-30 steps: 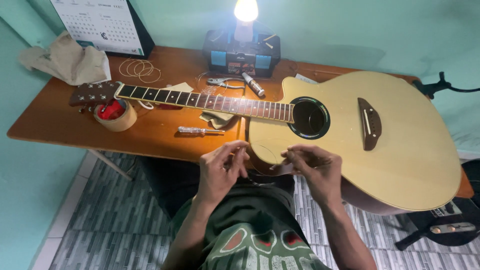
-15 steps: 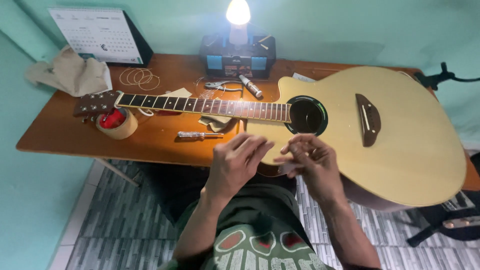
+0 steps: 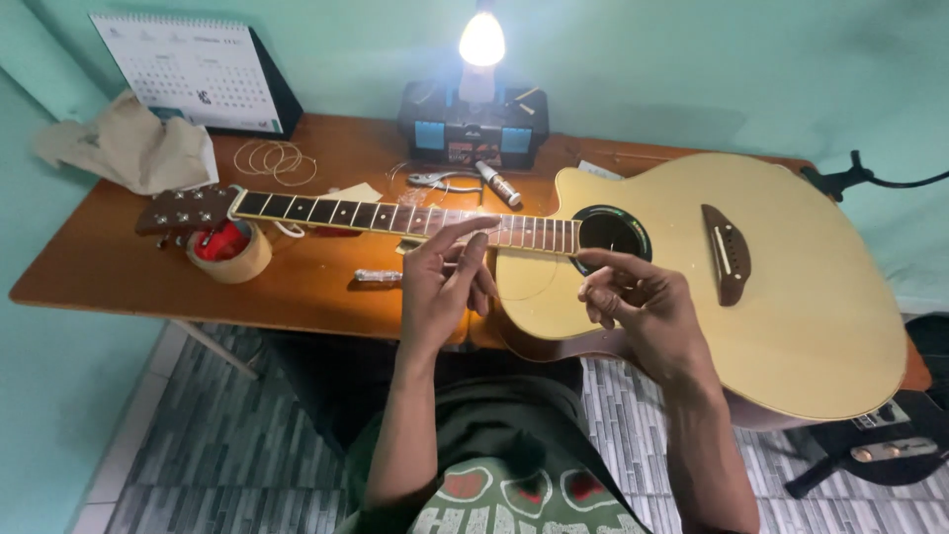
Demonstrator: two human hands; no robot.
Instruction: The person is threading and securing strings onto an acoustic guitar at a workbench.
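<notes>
Hands (image 3: 539,287) hover above guitar (image 3: 751,287) at table edge (image 3: 247,321).

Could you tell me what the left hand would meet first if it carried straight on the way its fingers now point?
Most likely the guitar neck: the left hand points up and away from the body, its fingertips already at the fretboard's near edge. Whether they touch it is unclear.

desk calendar (image 3: 198,74) far-left table corner | lamp (image 3: 481,40) far edge | tape roll (image 3: 229,252) left end | crumpled cloth (image 3: 129,148) far-left
</notes>
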